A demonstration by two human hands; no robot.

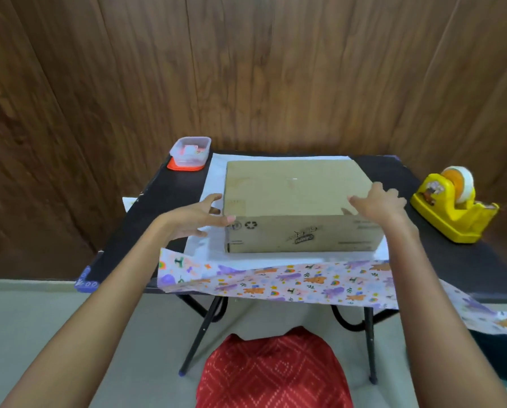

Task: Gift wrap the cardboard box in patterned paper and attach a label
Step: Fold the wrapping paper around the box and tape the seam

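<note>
A brown cardboard box (293, 198) lies flat on a sheet of patterned paper (275, 282) spread white side up on the table. The paper's printed near edge hangs over the table's front. My left hand (197, 217) is at the box's near left corner, fingers straight, thumb touching the corner. At the box's right edge my right hand (378, 201) rests with its thumb on the top and its fingers down the right side.
The small black folding table (164, 195) stands against a wood-panelled wall. A clear lidded container (191, 151) holding small items sits on a red lid at the back left. A yellow tape dispenser (452, 207) stands at the right edge. My lap in red fabric is below.
</note>
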